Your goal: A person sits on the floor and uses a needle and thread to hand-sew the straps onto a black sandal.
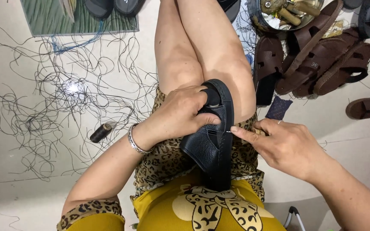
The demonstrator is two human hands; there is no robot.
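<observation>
A black leather sandal (213, 145) rests on my lap, its sole edge turned to the right. My left hand (180, 113) grips it from the left, with the fingers curled over the strap and the thumb against the upper. My right hand (285, 145) is at the sandal's right edge. Its thumb and forefinger pinch a thin needle (228, 132) that enters the seam by the sole. A silver bracelet (134, 141) circles my left wrist.
Loose black threads (65, 94) sprawl over the pale floor at left, beside a dark thread spool (101, 132). Several brown sandals (317, 60) lie heaped at upper right, near a bowl of small tools (285, 13). A green mat (78, 19) lies at the top left.
</observation>
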